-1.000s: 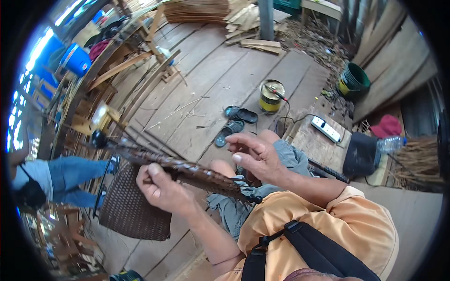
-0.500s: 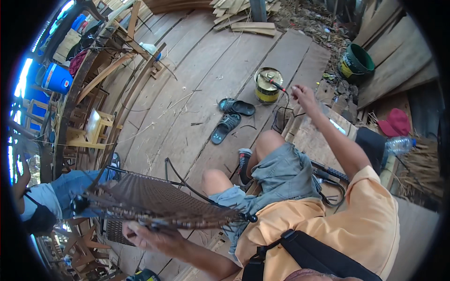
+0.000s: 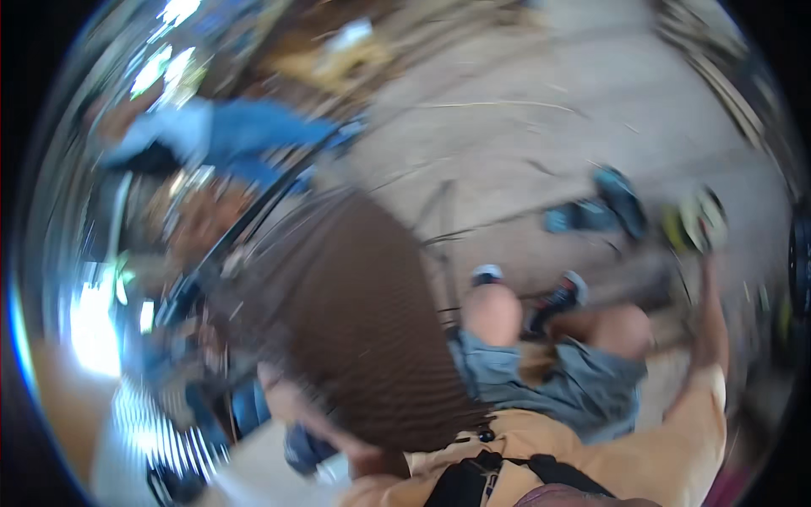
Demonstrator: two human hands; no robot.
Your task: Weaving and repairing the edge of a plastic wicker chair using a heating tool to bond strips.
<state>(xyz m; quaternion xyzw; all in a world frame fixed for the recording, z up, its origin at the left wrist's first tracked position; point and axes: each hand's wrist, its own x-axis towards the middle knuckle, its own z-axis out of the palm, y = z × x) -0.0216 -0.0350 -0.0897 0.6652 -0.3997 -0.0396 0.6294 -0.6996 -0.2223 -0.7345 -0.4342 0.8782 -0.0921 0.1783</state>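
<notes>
Motion smears the whole view. A brown woven chair (image 3: 355,313), of which a broad panel shows, leans at my left against my lap. My left hand (image 3: 277,390) is at the panel's lower left edge, gripping it; the panel partly hides the fingers. My right arm stretches out to the right. My right hand (image 3: 710,250) is at the near side of a yellow can (image 3: 699,221) on the floor, its fingers too blurred to make out. The corded tool that earlier lay over the can cannot be told from it now.
Dark sandals (image 3: 601,207) lie on the plank floor (image 3: 490,169) left of the can. Another person (image 3: 245,135), in blue trousers, is at the upper left. Wooden pieces (image 3: 334,63) stand behind, near the top. A dark bar (image 3: 253,207) runs along the chair's far side.
The view has swung left. The chair's woven panel now shows broadside instead of nearly edge-on. My right hand has moved from the air beside the can to the can.
</notes>
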